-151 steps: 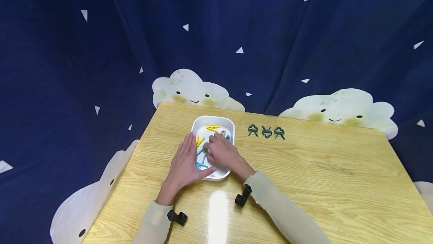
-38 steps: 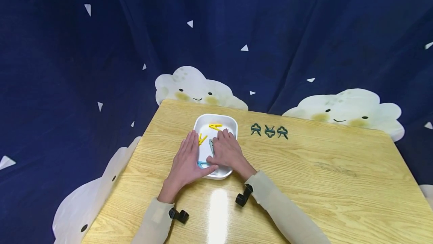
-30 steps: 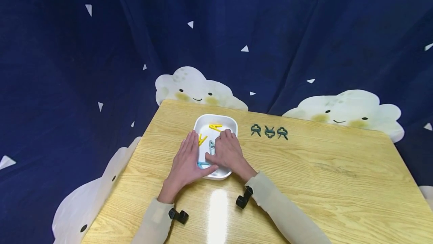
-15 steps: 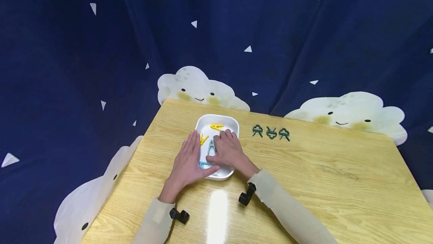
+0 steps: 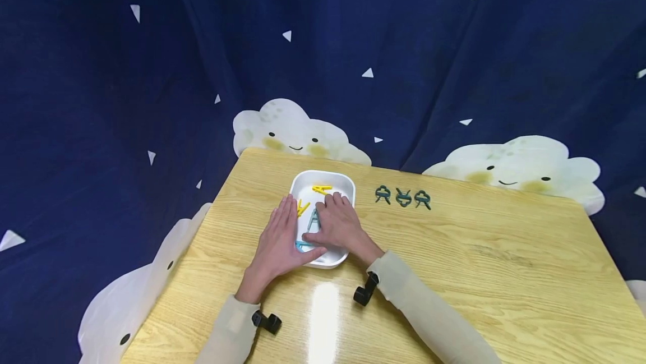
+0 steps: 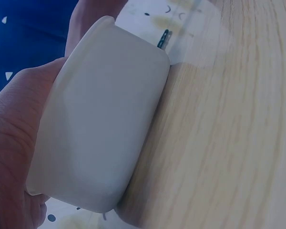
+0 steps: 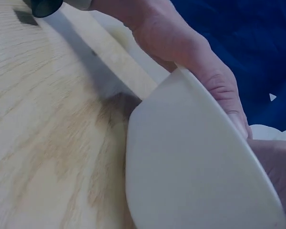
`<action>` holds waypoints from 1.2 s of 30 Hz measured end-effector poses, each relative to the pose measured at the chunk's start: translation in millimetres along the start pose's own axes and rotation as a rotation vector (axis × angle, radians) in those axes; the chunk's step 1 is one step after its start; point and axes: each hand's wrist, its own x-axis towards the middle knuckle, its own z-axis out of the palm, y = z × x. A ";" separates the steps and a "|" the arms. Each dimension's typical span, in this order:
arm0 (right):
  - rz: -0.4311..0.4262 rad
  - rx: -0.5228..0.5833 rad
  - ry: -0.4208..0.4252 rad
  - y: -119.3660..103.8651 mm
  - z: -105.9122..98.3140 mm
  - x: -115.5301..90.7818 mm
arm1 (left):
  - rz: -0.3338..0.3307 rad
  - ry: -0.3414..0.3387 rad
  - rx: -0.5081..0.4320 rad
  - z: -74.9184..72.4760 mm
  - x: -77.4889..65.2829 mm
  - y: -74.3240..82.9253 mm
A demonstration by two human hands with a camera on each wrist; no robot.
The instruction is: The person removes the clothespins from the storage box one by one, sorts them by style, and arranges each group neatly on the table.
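My left hand (image 5: 277, 240) lies along the left side of the white tray (image 5: 323, 173), fingers straight and thumb spread over the near corner. My right hand (image 5: 339, 224) reaches in from the right with bent fingers, hiding part of the inside. A grey-green clothespin (image 5: 312, 220) lies right beside its thumb and index finger; I cannot tell whether they pinch it. Two yellow clothespins lie in the tray, one (image 5: 321, 189) at the far end and one (image 5: 302, 207) by the left wall. A light blue clothespin (image 5: 301, 244) is near my left thumb. Both wrist views show mainly the tray's outer walls.
Right of the tray, three dark green cloud-topped clips stand in a row on the wooden table: one (image 5: 382, 194), another (image 5: 403, 197) flipped the other way, and a third (image 5: 422, 199). A dark blue curtain (image 5: 323, 61) with clouds hangs behind the table's far edge.
Over five seconds my right hand has shifted slightly right inside the tray, and the grey-green clothespin has moved and turned beside its fingers. My left hand stays at the tray's left side.
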 end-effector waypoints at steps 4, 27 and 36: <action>-0.005 -0.036 0.014 -2.4 1.0 0.4 | 0.002 0.003 0.000 0.4 -0.2 -1.4; -0.014 0.003 0.001 -0.8 -0.7 -1.0 | 0.002 0.002 0.009 -0.6 1.2 -0.3; 0.003 0.054 0.027 0.2 -0.7 -1.4 | 0.000 0.012 -0.010 0.1 -0.8 0.9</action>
